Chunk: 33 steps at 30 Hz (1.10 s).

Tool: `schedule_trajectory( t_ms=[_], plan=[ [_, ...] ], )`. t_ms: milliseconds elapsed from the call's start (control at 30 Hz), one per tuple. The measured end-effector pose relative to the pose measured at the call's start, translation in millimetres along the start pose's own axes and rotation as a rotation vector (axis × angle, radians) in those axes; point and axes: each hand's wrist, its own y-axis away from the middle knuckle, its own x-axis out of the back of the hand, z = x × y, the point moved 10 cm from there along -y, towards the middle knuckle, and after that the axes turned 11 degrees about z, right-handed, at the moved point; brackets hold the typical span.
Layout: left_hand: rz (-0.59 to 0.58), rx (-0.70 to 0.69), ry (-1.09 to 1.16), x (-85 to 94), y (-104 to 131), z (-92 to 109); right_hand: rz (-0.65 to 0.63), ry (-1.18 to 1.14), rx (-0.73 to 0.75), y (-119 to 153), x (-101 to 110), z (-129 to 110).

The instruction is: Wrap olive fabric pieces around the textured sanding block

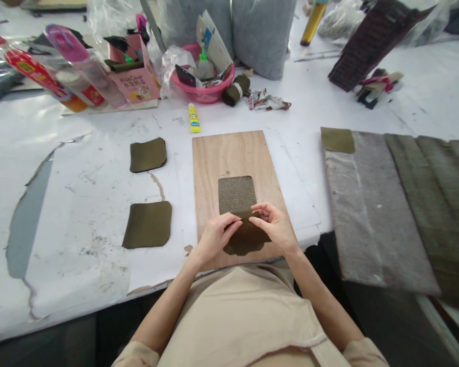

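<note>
White paper covers the worktable (pixel 80 153), torn at far left so a grey strip of the surface shows. Along the back edge sits clutter: plastic-wrapped packets (pixel 42 76), a pink carton (pixel 135 76) and a pink basin (pixel 204 86) stuffed with odds and ends, then a small yellow glue tube (pixel 194 118) lying just behind the board.

Two olive fabric pieces (pixel 148 154) (pixel 148 224) lie flat and apart on the paper, left of centre, probably set aside within easy reach.

Centre: a plywood board (pixel 233 153) serves as a firm backing. On it lies a grey textured panel (pixel 236 193). An olive fabric piece (pixel 248 237) overlaps the panel's near edge and is partly lifted or folded there.

Left hand (pixel 214 234): fingers curled, thumb and fingertips pinching the fabric's upper edge from the left. Right hand (pixel 273 227): mirrored pose, fingers bent, tips pinching the same edge from the right. The fingertips of both hands nearly meet over the panel's lower edge; the wrists rest low on the board, forearms converging from the body. The two-handed pinch looks meant to keep the edge aligned with the panel.

Right: a small olive swatch (pixel 337 140) sits on the corner of a long grey felt sheet (pixel 371 214), beside darker ribbed sheets (pixel 439 204).
</note>
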Motion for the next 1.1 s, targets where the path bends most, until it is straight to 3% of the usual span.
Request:
schedule_trajectory(
  t_ms=[133,267,433,567,667,800,1100],
  plan=[
    [0.043,0.093,0.09,5.4,2,-9,0.05,0.058,0.035,-5,5,0],
    [0.151,0.168,0.076,33.9,9,-24,0.113,0.257,0.099,-9,17,10],
    [0.437,0.279,-0.056,111.1,34,-54,0.128,0.758,0.436,-11,16,14],
    [0.731,0.347,-0.239,181.7,69,-81,0.142,0.886,0.654,-7,8,13],
    [0.852,0.413,-0.477,214.2,91,-104,0.162,0.944,0.732,-5,5,12],
    [0.875,0.476,-0.779,227.2,102,-125,0.184,0.98,0.785,-4,4,13],
    [0.933,0.499,-0.864,232.0,104,-133,0.204,1.008,0.834,-4,4,13]
  ],
)
